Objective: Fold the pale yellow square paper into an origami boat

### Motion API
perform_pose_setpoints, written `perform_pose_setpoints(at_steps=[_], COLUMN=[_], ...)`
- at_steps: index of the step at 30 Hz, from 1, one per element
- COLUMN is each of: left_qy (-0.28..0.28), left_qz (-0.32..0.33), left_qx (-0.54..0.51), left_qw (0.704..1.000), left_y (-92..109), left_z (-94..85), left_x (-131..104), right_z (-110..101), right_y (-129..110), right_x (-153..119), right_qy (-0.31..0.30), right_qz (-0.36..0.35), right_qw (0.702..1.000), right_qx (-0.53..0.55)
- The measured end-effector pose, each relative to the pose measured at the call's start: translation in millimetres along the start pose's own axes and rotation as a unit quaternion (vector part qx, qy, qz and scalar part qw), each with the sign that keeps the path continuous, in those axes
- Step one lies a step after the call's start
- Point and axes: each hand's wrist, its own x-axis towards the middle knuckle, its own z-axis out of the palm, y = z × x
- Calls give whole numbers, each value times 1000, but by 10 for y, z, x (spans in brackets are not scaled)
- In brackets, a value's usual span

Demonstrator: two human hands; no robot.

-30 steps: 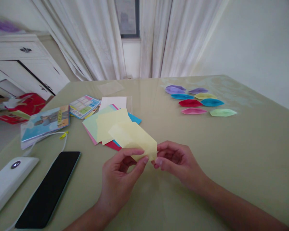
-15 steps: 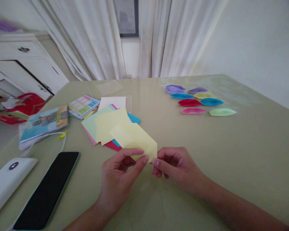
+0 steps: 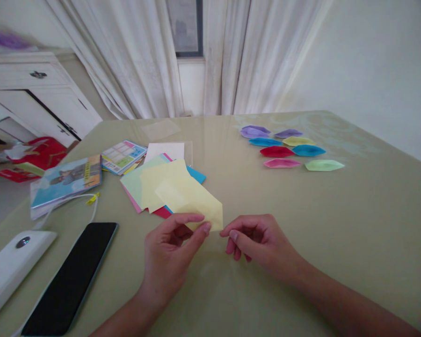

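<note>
My left hand (image 3: 177,252) pinches the lower edge of a folded pale yellow sheet of paper (image 3: 192,196) between thumb and index finger. The sheet is held tilted, with slanted corners at its right end. My right hand (image 3: 254,241) is just right of the paper's lower right corner, its index fingertip very close to it. Its fingers are loosely curled and slightly apart, with nothing between them. Behind the held sheet lies a fanned pile of coloured paper (image 3: 149,175), in pale yellow, light green, pink, red and blue, partly covered by it.
Several folded boat-shaped paper pieces, including a red one (image 3: 276,151) and a light green one (image 3: 324,165), sit at the back right. On the left are a black phone (image 3: 70,278), a white power bank (image 3: 16,264), a cable, a picture booklet (image 3: 68,180) and printed cards (image 3: 124,157).
My right hand has let go of the folded paper's corner and its fingers have loosened. The paper has shifted slightly left in my left hand.
</note>
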Motion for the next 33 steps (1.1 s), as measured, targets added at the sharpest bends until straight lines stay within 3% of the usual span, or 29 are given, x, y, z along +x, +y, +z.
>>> perform_pose_setpoints(at_steps=[6,14,25,33], left_qy=[1,-43,-48,-94], left_qz=[-5,45,9,-25], left_qx=[-8,-21,-13,-71], left_qw=[1000,998,999,993], left_y=[-36,-133,-162,-139], left_z=[-3,23,16,48], left_x=[3,-25,-40,-36], right_z=[20,67,55,75], right_y=[-8,-42,-1,20], right_x=[-8,4,-13,-31], right_qy=[3,-13,-31,-39], right_qz=[4,18,14,-10], right_qw=[1000,1000,999,998], right_qx=[3,10,-39,-52])
